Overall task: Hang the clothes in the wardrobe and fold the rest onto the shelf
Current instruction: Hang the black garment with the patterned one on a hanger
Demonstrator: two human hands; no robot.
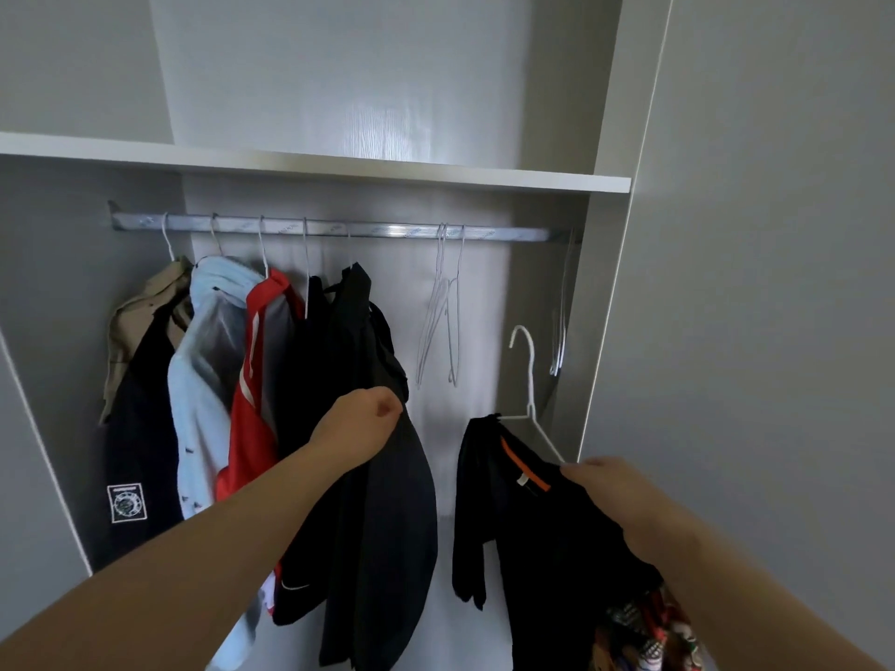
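The left hand (368, 418) reaches forward into the wardrobe, its fingers curled round the edge of a long dark garment (387, 501) that hangs from the rail (339, 229) above it. To the left of this hand hang a red top (252, 418), a light blue shirt (203, 380), a navy piece with a white patch (140, 452) and, furthest out, a beige one (140, 322). The right hand (612, 481) is lower and well apart to the right, fingers clamped over the shoulder of a black shirt (547, 535) with an orange collar strip. That shirt sits on a white hanger (528, 375) whose hook rises just above and ahead of the hand, below the rail and not touching it. Between the two hands, higher up, bare wire hangers (443, 322) dangle from the rail, with more (562, 322) at its right end. A white shelf (339, 164) runs over the rail. Patterned fabric (639, 636) shows under the right wrist.
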